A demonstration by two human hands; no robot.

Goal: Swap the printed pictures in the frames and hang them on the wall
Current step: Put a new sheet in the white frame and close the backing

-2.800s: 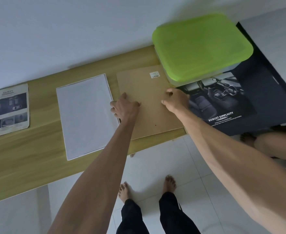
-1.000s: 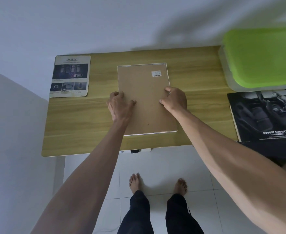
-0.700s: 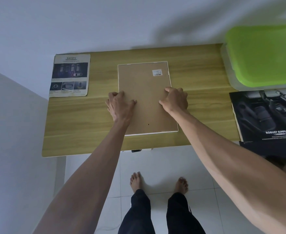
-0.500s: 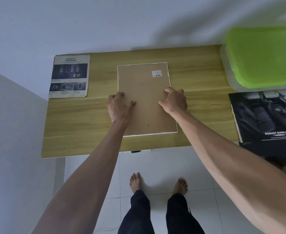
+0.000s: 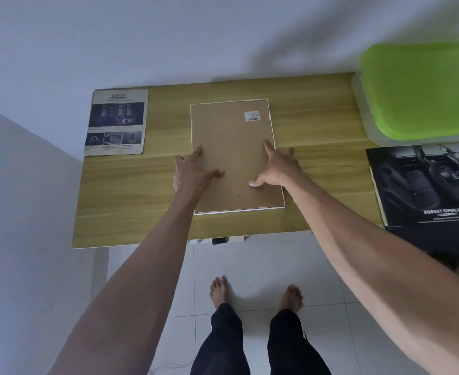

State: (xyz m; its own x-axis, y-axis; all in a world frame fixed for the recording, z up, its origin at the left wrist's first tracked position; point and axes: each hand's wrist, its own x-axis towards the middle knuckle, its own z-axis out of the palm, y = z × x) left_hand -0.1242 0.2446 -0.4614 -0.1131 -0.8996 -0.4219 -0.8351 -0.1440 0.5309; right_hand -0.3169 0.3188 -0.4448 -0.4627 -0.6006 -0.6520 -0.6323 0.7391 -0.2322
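A picture frame (image 5: 233, 142) lies face down in the middle of the wooden table (image 5: 314, 169), its brown backing board up, with a barcode sticker near the far right corner. My left hand (image 5: 191, 171) rests on the frame's left edge, fingers spread and thumb on the board. My right hand (image 5: 277, 169) rests on the right edge the same way, index finger along the rim and thumb pressing the board. A printed "SAFETY" picture (image 5: 116, 121) lies flat at the table's far left. A dark "ROBUST SIMPLICITY" car-interior print (image 5: 428, 185) lies to the right.
A box with a lime-green lid (image 5: 423, 87) stands at the far right of the table against the wall. The white wall rises behind the table. My bare feet stand on white floor tiles (image 5: 250, 261) below the front edge.
Since 2.8 s ago the frame moved left to the table's middle and the white sheet is out of sight. In the last half second my fingers straightened and spread over the frame's edges.
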